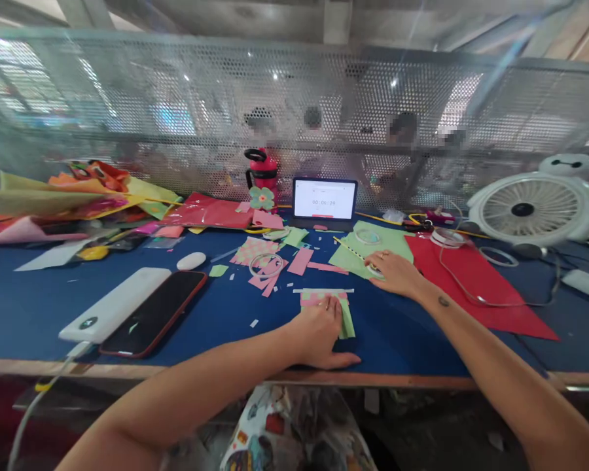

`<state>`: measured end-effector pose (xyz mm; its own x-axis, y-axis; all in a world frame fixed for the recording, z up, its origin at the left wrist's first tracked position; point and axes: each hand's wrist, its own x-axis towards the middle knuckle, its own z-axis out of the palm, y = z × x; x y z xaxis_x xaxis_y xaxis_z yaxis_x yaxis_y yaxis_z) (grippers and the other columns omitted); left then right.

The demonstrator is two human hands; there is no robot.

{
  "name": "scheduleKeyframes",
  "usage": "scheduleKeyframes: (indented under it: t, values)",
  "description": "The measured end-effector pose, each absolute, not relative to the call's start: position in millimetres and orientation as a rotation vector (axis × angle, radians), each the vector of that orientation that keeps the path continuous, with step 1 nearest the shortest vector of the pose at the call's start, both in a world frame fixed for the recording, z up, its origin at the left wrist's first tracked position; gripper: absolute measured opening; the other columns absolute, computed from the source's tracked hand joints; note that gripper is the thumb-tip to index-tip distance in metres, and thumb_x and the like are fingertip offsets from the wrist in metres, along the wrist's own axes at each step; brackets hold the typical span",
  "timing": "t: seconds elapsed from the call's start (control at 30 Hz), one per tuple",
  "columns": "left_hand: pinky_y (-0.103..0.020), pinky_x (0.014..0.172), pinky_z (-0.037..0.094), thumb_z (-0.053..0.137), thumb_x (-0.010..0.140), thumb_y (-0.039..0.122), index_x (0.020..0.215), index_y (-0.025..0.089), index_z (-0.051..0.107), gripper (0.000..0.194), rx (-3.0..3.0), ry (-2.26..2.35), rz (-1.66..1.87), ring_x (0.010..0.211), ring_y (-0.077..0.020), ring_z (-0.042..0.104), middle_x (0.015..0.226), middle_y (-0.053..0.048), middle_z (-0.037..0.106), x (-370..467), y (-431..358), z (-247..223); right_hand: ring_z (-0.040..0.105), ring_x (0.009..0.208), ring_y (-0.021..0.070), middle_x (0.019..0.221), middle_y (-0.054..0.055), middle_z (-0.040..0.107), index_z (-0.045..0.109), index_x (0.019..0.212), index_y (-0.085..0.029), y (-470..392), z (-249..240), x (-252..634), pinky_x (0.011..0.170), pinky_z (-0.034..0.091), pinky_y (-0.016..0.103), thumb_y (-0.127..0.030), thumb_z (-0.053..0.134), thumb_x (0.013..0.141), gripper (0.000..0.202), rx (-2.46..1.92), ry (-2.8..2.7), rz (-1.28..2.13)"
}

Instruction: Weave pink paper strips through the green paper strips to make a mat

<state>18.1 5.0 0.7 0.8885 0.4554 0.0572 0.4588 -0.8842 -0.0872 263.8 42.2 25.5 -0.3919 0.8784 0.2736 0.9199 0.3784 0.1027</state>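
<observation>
My left hand (321,332) lies with its fingers spread on a small pink and green paper piece (347,320) near the table's front edge. A thin white strip (324,290) runs across the top of that piece. Farther right, my right hand (390,269) reaches over the edge of a light green sheet (338,256). Its fingertips are at a small roll of tape (374,269), close to the lower end of a thin yellow and black stick (348,248). Whether the fingers grip the roll is too small to make out.
A phone (154,314) and white power bank (115,304) lie at left. Pink scraps and a tape ring (266,265) are mid-table. Behind stand a tablet (324,198) and red bottle (264,176). Red sheet (476,288) and fan (530,206) are at right.
</observation>
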Motion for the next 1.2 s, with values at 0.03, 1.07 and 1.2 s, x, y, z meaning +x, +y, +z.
scheduleKeyframes:
  t: [0.03,1.07,1.2]
  values:
    - [-0.042,0.099,0.037,0.035,0.076,0.070,0.124,-0.013,0.041,0.096,-2.956,-0.717,-0.057,0.121,-0.0399,0.040,0.126,-0.033,0.042,18.1,5.2,0.6,0.053,0.093,0.0238,0.099,0.009,0.061,0.056,0.096,-0.019,39.9,23.3,260.1,0.076,0.040,0.032,-0.024,0.055,0.076,0.021,-1.606,-2.393,-0.440]
    - [-0.038,0.094,0.040,0.036,0.076,0.068,0.117,-0.013,0.049,0.092,-2.888,-0.567,-0.088,0.109,-0.0356,0.053,0.114,-0.031,0.054,17.6,7.4,7.0,0.044,0.062,0.0149,0.067,0.004,0.056,0.064,0.096,-0.016,1.1,22.6,231.2,0.051,0.023,0.030,-0.046,0.047,0.084,0.037,-0.764,-2.620,-0.922]
    - [-0.040,0.093,0.040,0.038,0.076,0.067,0.115,-0.011,0.052,0.088,-2.899,-0.557,-0.158,0.107,-0.0353,0.054,0.111,-0.030,0.057,17.3,7.8,4.7,0.044,0.060,0.0138,0.064,0.003,0.056,0.063,0.096,-0.017,5.2,15.7,227.8,0.050,0.022,0.030,-0.039,0.048,0.084,0.030,-0.783,-2.636,-0.852]
